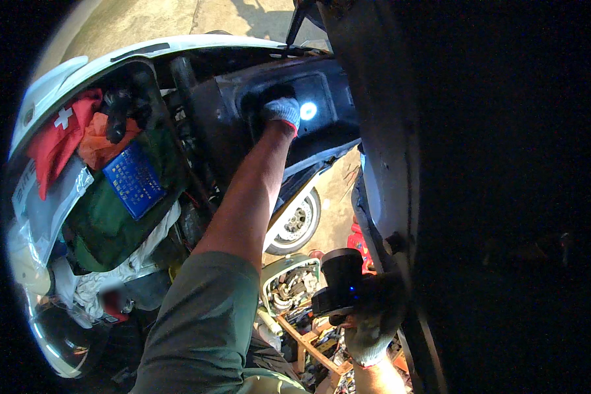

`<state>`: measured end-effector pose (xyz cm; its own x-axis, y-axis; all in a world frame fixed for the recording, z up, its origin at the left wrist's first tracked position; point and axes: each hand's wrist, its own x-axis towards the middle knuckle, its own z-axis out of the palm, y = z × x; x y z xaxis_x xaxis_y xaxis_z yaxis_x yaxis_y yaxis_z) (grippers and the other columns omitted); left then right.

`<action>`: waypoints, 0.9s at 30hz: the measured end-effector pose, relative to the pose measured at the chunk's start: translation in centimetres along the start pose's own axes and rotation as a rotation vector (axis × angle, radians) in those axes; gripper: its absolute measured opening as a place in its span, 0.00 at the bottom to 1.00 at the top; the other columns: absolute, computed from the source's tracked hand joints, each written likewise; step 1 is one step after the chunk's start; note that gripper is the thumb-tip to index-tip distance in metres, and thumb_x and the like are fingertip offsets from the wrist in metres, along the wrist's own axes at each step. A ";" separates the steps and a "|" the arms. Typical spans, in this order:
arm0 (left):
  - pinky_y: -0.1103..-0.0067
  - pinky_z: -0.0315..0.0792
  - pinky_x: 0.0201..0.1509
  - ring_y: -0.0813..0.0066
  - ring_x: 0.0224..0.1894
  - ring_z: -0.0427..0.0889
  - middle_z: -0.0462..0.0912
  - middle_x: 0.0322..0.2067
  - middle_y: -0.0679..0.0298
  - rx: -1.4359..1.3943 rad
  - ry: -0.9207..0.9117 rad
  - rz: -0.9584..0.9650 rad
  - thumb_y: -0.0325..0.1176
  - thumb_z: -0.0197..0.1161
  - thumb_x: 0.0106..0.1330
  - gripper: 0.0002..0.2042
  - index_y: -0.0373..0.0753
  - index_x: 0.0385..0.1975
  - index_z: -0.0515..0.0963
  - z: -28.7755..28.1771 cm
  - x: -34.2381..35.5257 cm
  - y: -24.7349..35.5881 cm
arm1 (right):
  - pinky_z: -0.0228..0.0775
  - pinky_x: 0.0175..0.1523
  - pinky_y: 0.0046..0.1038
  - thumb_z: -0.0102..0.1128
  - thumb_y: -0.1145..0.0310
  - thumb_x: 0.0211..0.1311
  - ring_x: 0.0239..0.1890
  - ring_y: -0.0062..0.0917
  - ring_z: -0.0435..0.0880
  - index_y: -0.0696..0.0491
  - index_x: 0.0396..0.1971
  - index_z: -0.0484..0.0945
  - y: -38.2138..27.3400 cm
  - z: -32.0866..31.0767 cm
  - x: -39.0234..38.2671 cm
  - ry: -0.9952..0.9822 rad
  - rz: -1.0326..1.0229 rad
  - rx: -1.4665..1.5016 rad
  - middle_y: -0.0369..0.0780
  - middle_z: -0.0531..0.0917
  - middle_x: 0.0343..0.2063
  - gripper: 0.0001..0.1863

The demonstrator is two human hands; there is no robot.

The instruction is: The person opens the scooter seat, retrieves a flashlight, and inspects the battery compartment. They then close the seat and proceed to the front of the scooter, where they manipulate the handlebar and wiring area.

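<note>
My left hand (pixel 283 113), in a grey knit glove with a red cuff edge, reaches far forward into the recess of a dark moulded panel (pixel 328 82). Its fingers are lost in the shadow there, so their grip is hidden. Beside that hand, a round bright patch of light (pixel 308 110) shines on the panel. Lower right, my gloved right hand (pixel 371 341) is in deep shade. It is closed at the base of a black cylindrical device (pixel 341 272) showing a small blue light.
On the left, an open vehicle compartment holds a red pouch with a white cross (pixel 62 131), orange cloth (pixel 105 139), a blue booklet (pixel 134 178) and green fabric (pixel 115 226). Below are a wheel (pixel 297 223), a tub of metal parts (pixel 292 285) and a wooden frame (pixel 312 348). Dark bodywork rises on the right.
</note>
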<state>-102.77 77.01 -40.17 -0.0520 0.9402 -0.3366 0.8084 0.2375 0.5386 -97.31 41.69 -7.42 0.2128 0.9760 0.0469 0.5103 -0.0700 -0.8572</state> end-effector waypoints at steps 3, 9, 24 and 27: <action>0.60 0.80 0.42 0.58 0.42 0.88 0.88 0.39 0.59 0.030 0.081 0.019 0.37 0.63 0.61 0.09 0.43 0.36 0.86 1.1 -0.1 -0.3 | 0.76 0.51 0.33 0.58 0.58 0.67 0.46 0.30 0.79 0.57 0.52 0.70 -0.8 -1.0 0.7 -0.130 -0.033 -0.217 0.41 0.78 0.44 0.21; 0.60 0.79 0.47 0.59 0.49 0.86 0.85 0.49 0.59 0.043 -0.067 0.040 0.37 0.57 0.67 0.14 0.44 0.50 0.80 0.7 0.1 0.3 | 0.75 0.50 0.32 0.54 0.54 0.69 0.44 0.29 0.80 0.56 0.49 0.72 -3.3 -0.1 2.0 -0.290 0.058 -0.203 0.40 0.78 0.43 0.21; 0.68 0.79 0.48 0.58 0.46 0.85 0.86 0.45 0.54 -0.198 -0.226 0.504 0.33 0.58 0.63 0.13 0.41 0.43 0.85 -9.4 -9.6 -0.2 | 0.67 0.27 0.24 0.52 0.51 0.70 0.23 0.23 0.75 0.52 0.40 0.71 -0.5 2.5 3.4 -0.062 0.022 0.193 0.36 0.78 0.28 0.17; 0.77 0.76 0.38 0.74 0.33 0.80 0.81 0.28 0.67 0.156 0.033 0.875 0.34 0.54 0.66 0.09 0.39 0.33 0.81 -4.4 -11.1 -5.0 | 0.64 0.22 0.21 0.55 0.50 0.69 0.18 0.21 0.74 0.52 0.45 0.69 0.0 5.3 3.7 -0.061 0.061 0.324 0.36 0.78 0.28 0.20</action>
<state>-108.82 66.47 -35.74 0.6072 0.7762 0.1699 0.6369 -0.6033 0.4799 -100.91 46.36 -9.95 0.1798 0.9832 -0.0320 0.2044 -0.0692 -0.9764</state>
